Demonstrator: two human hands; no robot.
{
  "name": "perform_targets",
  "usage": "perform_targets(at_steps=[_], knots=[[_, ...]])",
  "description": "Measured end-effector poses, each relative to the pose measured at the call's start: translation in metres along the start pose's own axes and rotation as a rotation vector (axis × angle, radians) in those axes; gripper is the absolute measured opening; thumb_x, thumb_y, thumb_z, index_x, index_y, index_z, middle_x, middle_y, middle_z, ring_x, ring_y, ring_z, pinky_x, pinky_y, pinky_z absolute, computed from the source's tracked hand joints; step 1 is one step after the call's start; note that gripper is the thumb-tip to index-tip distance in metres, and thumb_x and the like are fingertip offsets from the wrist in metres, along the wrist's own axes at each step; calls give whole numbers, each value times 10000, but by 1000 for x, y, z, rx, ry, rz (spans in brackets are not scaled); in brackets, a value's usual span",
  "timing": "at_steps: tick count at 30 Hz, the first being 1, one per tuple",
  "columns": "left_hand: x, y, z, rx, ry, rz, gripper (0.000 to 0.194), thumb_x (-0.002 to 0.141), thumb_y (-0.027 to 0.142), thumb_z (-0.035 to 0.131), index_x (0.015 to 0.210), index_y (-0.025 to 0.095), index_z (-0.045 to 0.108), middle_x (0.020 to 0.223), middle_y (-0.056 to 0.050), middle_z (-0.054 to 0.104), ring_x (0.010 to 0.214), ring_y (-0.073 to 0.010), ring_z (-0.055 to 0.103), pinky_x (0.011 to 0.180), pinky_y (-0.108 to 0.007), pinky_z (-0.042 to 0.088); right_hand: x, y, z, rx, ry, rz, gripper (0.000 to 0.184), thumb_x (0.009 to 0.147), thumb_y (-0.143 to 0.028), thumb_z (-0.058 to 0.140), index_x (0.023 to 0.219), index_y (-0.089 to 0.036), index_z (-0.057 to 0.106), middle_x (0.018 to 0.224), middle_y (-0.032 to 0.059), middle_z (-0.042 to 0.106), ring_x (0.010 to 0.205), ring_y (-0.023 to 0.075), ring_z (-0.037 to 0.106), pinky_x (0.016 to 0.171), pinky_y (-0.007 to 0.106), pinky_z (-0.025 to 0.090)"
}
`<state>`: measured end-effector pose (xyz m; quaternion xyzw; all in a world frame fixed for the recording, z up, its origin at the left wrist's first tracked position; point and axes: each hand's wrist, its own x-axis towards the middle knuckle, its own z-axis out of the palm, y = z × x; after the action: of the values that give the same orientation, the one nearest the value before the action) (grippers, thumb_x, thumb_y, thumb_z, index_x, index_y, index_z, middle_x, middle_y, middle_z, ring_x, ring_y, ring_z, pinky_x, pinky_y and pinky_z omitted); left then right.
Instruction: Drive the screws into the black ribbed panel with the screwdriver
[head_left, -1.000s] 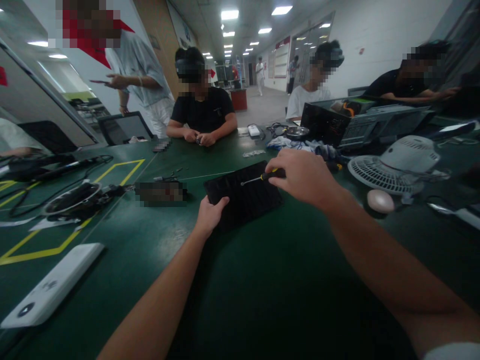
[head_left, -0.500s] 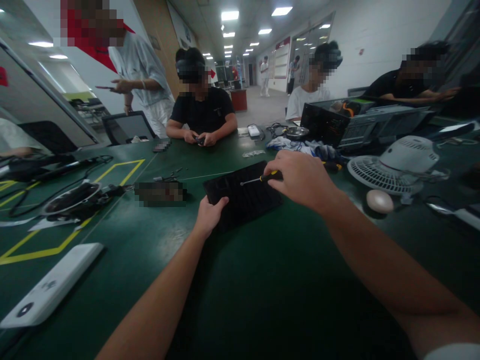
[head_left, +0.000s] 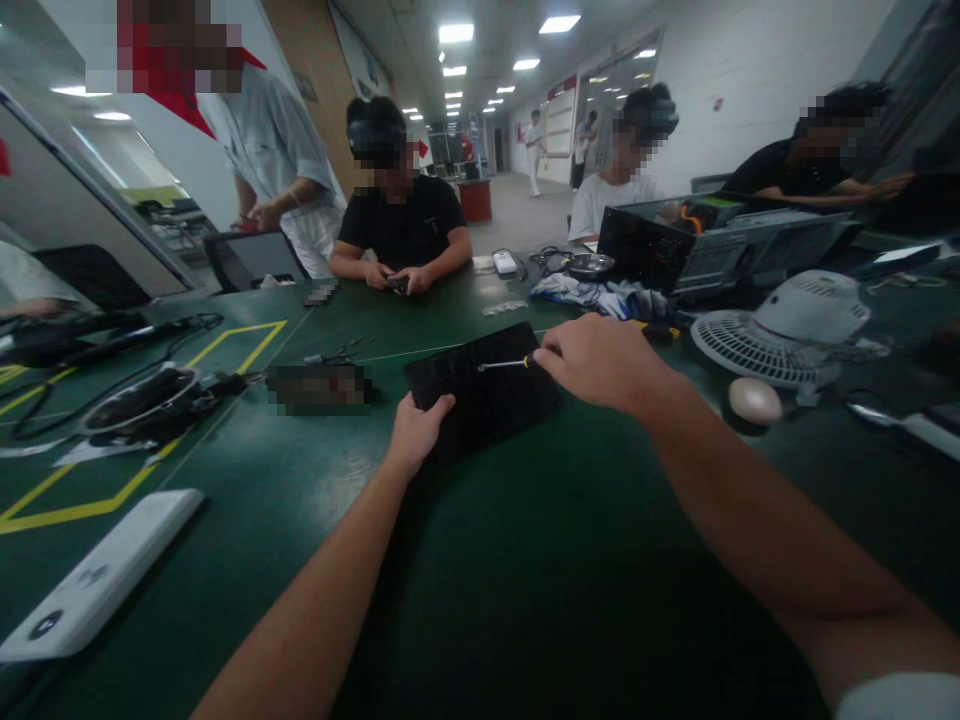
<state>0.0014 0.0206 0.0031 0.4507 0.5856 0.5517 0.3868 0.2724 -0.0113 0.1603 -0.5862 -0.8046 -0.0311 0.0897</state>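
A flat, dark rectangular panel lies tilted over the green table in front of me; its exact kind is too dark to make out. My left hand grips its left edge, thumb on top and fingers hidden underneath. In my right hand is a screwdriver with a yellow and black handle. Its long metal shaft points left across the panel, held low and nearly level. Whether the tip touches the surface, I cannot tell. Most of the handle is covered by my fingers.
To the right stand a white fan, a pale rounded object and an opened computer case. A white power bank-like block lies at the left, near yellow tape and cables. People sit across the table.
My right hand has lowered slightly and the screwdriver lies flatter, with more of its handle covered. The left hand keeps its hold on the panel. A standing person's hands have come together.
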Motion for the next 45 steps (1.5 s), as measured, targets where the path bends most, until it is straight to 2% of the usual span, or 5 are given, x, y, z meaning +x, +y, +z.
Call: perform_targets(at_steps=[6, 9, 12, 22, 45], knots=[[-2, 2, 0, 4, -4, -4, 491, 650, 402, 904, 1050, 163, 748, 1040, -103, 818, 957, -290, 778, 949, -454, 625, 0, 15, -2, 144, 88, -29, 342, 989, -449, 627, 1111, -232, 861, 1051, 116, 833, 991, 321, 738, 799, 407, 501], [-2, 2, -1, -9, -8, -2, 507, 644, 395, 913, 1064, 164, 747, 1054, -103, 820, 977, -296, 781, 966, -466, 624, 0, 25, -5, 153, 145, -62, 277, 874, -365, 752, 1090, -232, 861, 1027, 94, 828, 957, 298, 732, 806, 392, 499], [-1, 1, -1, -14, -13, -4, 499, 650, 398, 915, 1056, 164, 742, 1034, -102, 817, 972, -303, 781, 964, -478, 625, 0, 31, -5, 145, 161, -80, 266, 827, -278, 757, 1067, -234, 862, 1015, 79, 825, 938, 283, 728, 805, 386, 498], [1, -1, -2, -12, -1, -11, 486, 648, 399, 920, 1040, 171, 745, 1025, -103, 815, 962, -302, 782, 971, -475, 617, -1, 24, -6, 91, 118, -5, 242, 875, -357, 759, 1063, -276, 888, 1066, 79, 839, 1023, 324, 743, 829, 423, 529], [1, -2, -1, -2, -3, -10, 503, 632, 427, 919, 1026, 169, 739, 999, -100, 803, 915, -290, 767, 920, -456, 616, 4, 14, 4, 96, 198, -66, 285, 900, -292, 746, 1152, -296, 880, 1172, 90, 827, 1103, 345, 718, 848, 446, 511]])
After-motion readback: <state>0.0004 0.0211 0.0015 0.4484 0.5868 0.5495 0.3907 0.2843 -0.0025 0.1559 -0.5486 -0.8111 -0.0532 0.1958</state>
